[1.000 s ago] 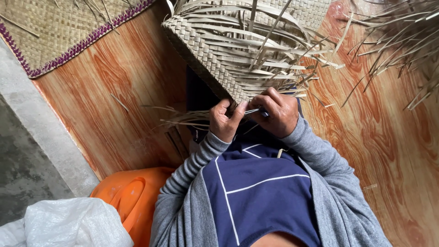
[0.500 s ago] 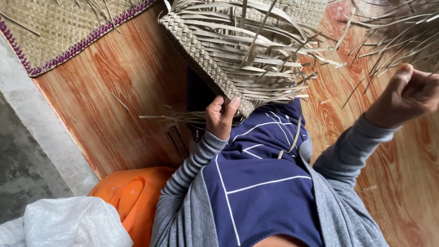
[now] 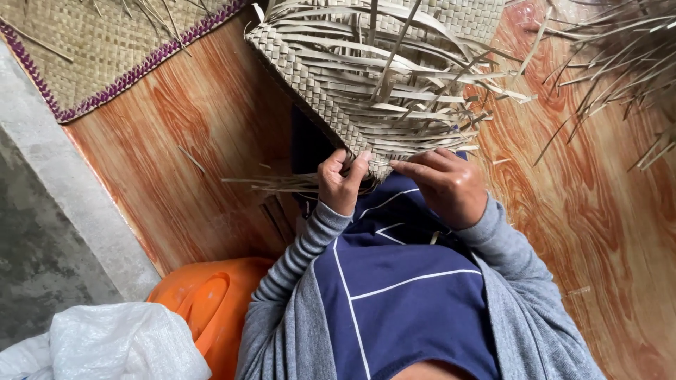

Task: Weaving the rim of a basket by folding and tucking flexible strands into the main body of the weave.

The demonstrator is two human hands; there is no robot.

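The person sits on a wood-patterned floor (image 3: 211,148) and works on a half-woven mat (image 3: 366,77) of pale dry leaf strips. The mat lies in front of the lap, with its woven corner pointing toward the body, and many loose strips (image 3: 451,98) stick out from the open side.

The left hand (image 3: 339,184) is at the near corner of the mat. Its fingers are curled closed around the edge of the weave and around a small bundle of thin strips (image 3: 274,184) which goes out to the left, low over the floor. The right hand (image 3: 445,184) is just beside it, on the right side of the same corner. Its fingers are stretched toward the left hand and pressed close together on the ends of the strips — they pinch the strip ends at the edge of the weave. The two hands are almost touching.

The person wears a grey cardigan (image 3: 521,295) over a dark blue garment (image 3: 401,295) with white lines. At the top left lies a finished mat (image 3: 84,49) with a purple border. At the top right there is a heap of loose dry strips (image 3: 620,63). At the lower left, an orange plastic object (image 3: 204,302) stands beside a white bag (image 3: 113,345), near a grey concrete strip (image 3: 63,204).
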